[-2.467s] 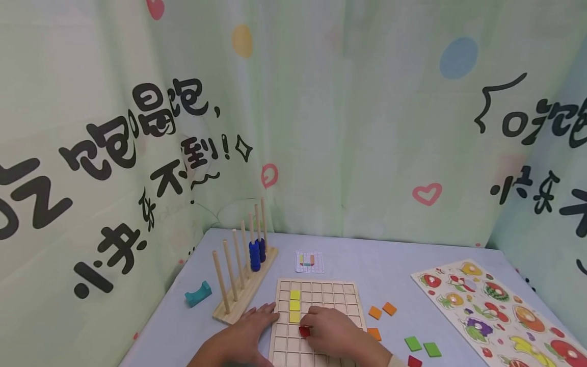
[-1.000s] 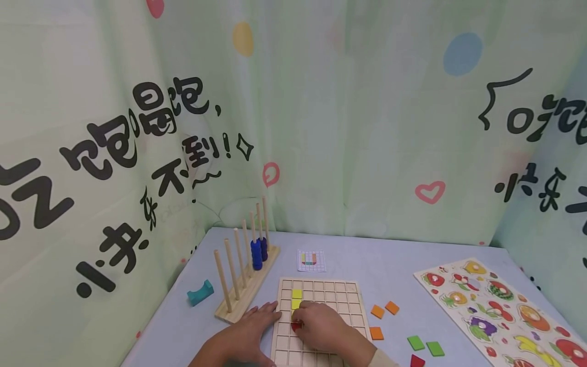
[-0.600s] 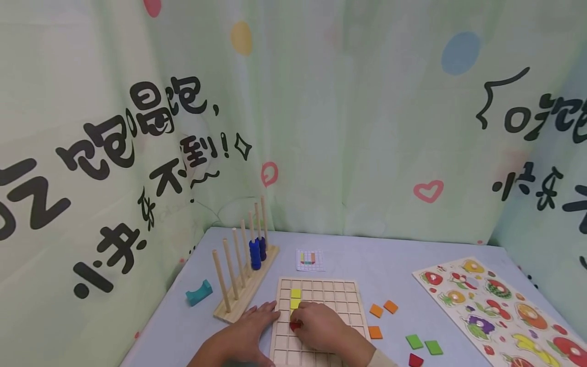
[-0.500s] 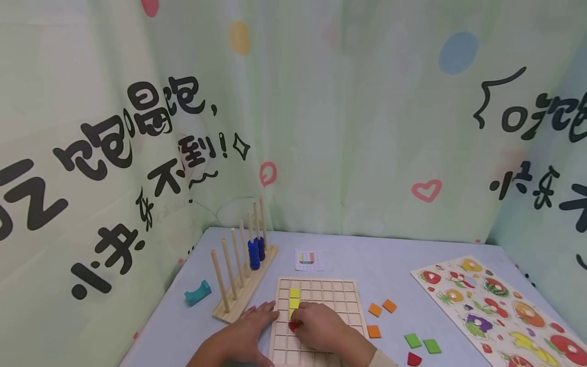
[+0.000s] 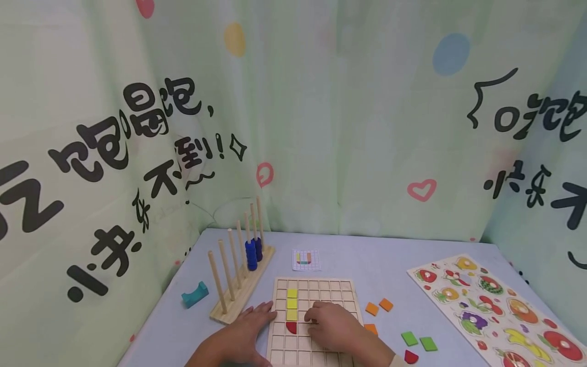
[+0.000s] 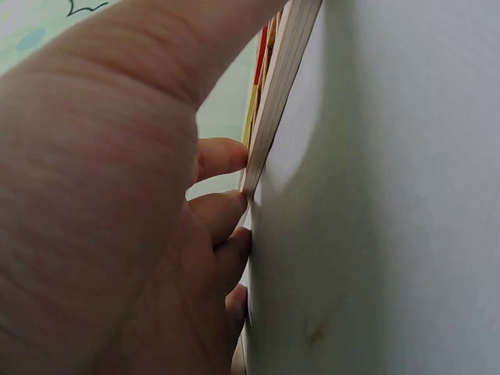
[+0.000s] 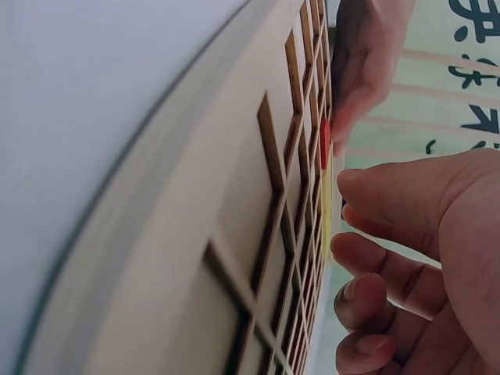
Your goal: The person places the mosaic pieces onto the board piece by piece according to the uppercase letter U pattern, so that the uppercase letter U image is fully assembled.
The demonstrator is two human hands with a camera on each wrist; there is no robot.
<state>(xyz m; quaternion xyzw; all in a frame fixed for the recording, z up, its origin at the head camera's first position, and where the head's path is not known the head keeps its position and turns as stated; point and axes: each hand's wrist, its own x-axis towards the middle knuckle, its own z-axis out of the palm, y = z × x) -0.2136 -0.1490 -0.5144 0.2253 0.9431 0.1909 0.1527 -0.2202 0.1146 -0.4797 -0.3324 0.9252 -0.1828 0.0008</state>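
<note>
Red tile (image 5: 291, 327) beside yellow tiles (image 5: 292, 304) on board (image 5: 325, 296)

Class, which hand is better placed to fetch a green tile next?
Likely the right hand: empty and nearer the green tiles; the left hand touches the board at its left edge.

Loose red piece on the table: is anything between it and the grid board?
Yes: in the head view, the right hand's wrist and sleeve cross between the loose red piece and the grid board. The green tiles lie farther from the person.
</note>
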